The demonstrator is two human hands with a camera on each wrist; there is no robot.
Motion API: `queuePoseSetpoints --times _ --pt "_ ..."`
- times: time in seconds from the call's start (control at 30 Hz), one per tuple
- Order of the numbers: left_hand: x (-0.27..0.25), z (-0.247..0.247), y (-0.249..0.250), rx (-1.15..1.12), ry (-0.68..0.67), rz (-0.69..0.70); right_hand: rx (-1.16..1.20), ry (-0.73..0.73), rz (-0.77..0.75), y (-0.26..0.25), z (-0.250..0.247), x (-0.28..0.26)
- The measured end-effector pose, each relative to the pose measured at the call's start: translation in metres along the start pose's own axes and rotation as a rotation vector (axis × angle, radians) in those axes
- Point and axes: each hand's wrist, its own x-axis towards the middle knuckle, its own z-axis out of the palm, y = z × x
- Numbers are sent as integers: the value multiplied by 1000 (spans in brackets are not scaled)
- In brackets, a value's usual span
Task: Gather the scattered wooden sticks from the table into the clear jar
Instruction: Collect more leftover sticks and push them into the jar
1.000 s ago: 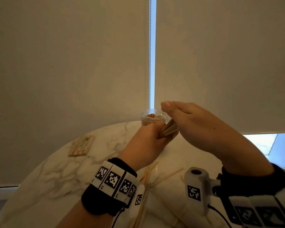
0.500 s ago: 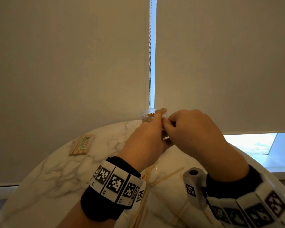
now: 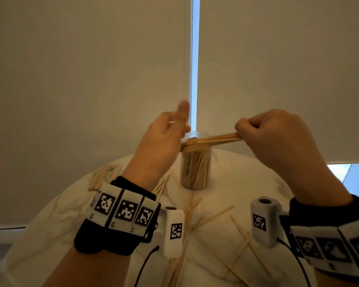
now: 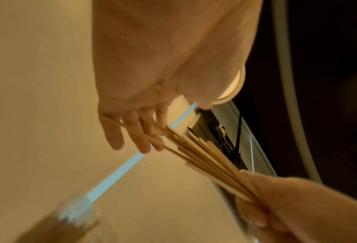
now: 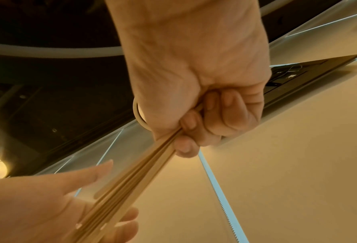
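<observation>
Pale roller blinds fill the background behind a round white marble tabletop [image 3: 226,175]. At its far middle stands the clear jar [image 3: 195,162], upright, open at the top and already packed with thin wooden sticks. Held level just above the jar's mouth is a bundle of sticks [image 3: 211,140], lying crosswise. More loose sticks [image 3: 214,217] lie scattered on the tabletop nearer the person, some crossing one another, and a small wrapped packet of sticks [image 3: 105,176] sits at the far left edge.

The step in hand appears to be squaring up a gathered bundle before it goes into the jar. The next move likely calls for tipping the bundle upright over the opening and lowering it in, end first, without fanning it out; many sticks are left to collect.

The right hand [image 3: 278,141] is a closed fist, fingers curled tightly round one end of the bundle. The left hand [image 3: 162,141] has its fingers straight and spread, the bundle's other end resting against its palm, index finger pointing up. Both wrists wear dark bands with black-and-white markers
</observation>
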Motion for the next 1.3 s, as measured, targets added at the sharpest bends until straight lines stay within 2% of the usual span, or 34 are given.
queuePoseSetpoints --times 0.1,0.2,0.27,0.37,0.43,0.57,0.73,0.9,1.03,1.17,1.3 --pt "3 -3 4 -151 134 -191 15 16 -9 -5 2 -3" --pt "4 -8 3 -119 155 -258 39 9 6 -7 3 -4" --pt "3 -11 2 -186 141 -296 46 8 -3 -8 3 -4" --pt "-2 -5 7 -458 61 -340 48 -5 -30 -11 7 -5" --pt "-6 3 12 -524 2 -339 -2 -58 -53 -16 16 -8" --pt "-13 17 13 -482 -58 -315 -114 -63 -61 -15 27 -9" --pt "-14 16 17 -456 -184 -351 12 -124 -8 -3 16 -1" --pt "-20 13 17 -204 -398 -312 35 -73 21 1 18 -1" --pt "-19 6 13 -227 -611 -361 56 -3 7 1 19 -1" --pt "-15 4 8 -307 -538 -393 25 61 -41 -3 20 -2" --pt "-11 4 5 -424 -525 -447 -9 85 -74 -3 23 -2"
